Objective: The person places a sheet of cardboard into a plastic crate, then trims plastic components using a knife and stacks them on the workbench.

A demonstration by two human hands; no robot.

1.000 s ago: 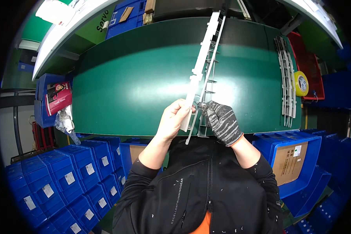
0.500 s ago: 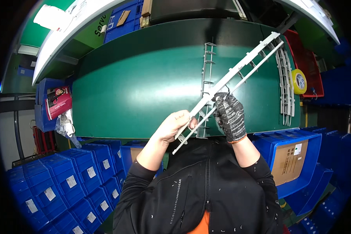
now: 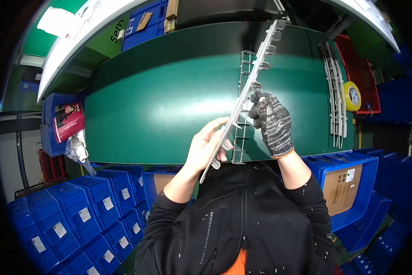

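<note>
A long, thin grey-white plastic rail frame (image 3: 247, 91) with crosspieces along it slants up from near my chest toward the far side of the green table. My bare left hand (image 3: 208, 144) is closed around its lower part. My right hand (image 3: 272, 121), in a black-and-grey knitted glove, is closed beside the frame's middle. Something small and dark shows at its fingertips, too unclear to name; whether the fingers also touch the frame cannot be made out. Beneath, a similar ladder-like frame (image 3: 240, 133) lies on the table, partly covered by the held one.
On the green table (image 3: 146, 114), several similar frames (image 3: 335, 96) lie together at the right, beside a yellow tape roll (image 3: 351, 96) and a red bin (image 3: 364, 87). Blue crates (image 3: 77, 211) stack at the lower left; another blue crate (image 3: 371, 178) stands right. A red package (image 3: 69, 121) sits left.
The held frame has swung steeper and turned edge-on, its far end moving left. My right hand has shifted slightly upward and to the right along it; my left hand still grips the lower part.
</note>
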